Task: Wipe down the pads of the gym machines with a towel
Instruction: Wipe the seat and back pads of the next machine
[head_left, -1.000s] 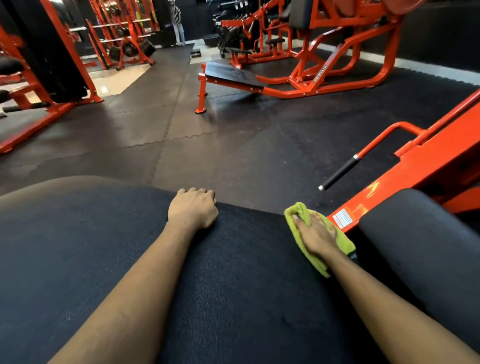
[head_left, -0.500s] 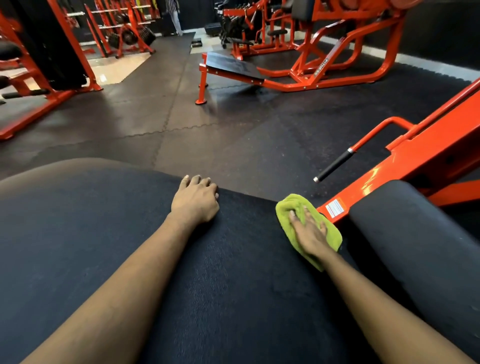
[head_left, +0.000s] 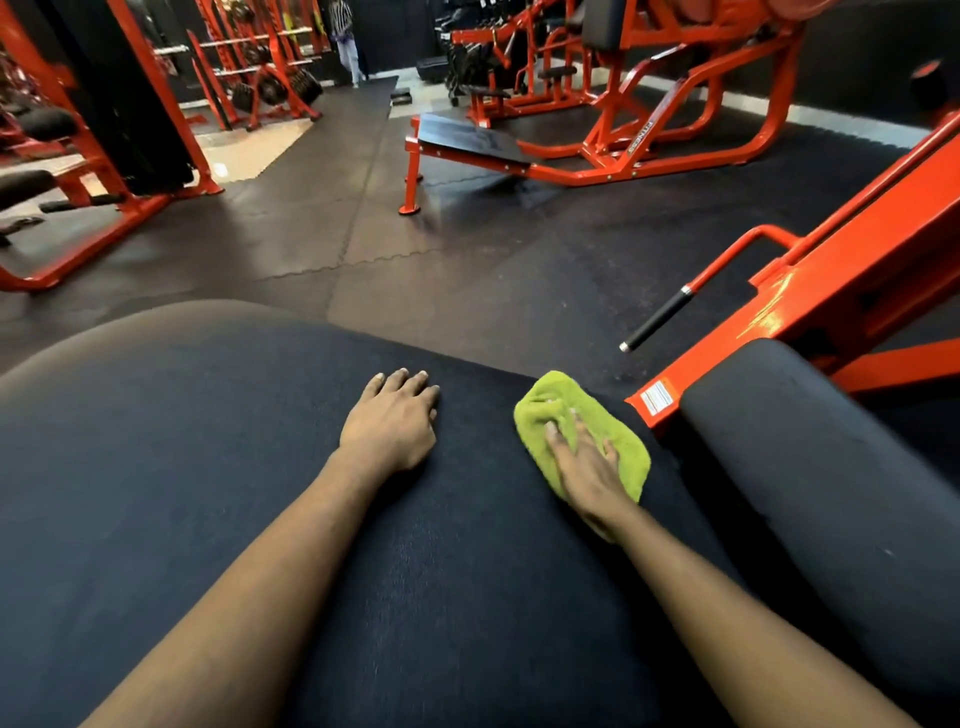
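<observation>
A wide black pad (head_left: 171, 467) fills the lower part of the head view. My right hand (head_left: 587, 473) presses flat on a lime-green towel (head_left: 545, 410) near the pad's far right edge, fingers spread over the cloth. My left hand (head_left: 392, 421) rests palm down on the pad's far edge, to the left of the towel, holding nothing. A second black pad (head_left: 810, 467) lies to the right, across a narrow gap.
An orange machine frame (head_left: 831, 291) with a black-gripped handle (head_left: 657, 319) rises on the right. An orange bench machine (head_left: 467, 140) stands ahead on the dark rubber floor (head_left: 415, 260). More orange racks (head_left: 93, 156) line the left. A person (head_left: 345, 36) stands far back.
My right hand has slid the towel leftward and toward me along the pad's far edge. My left hand's fingers have uncurled and lie flatter. The view has tilted slightly down.
</observation>
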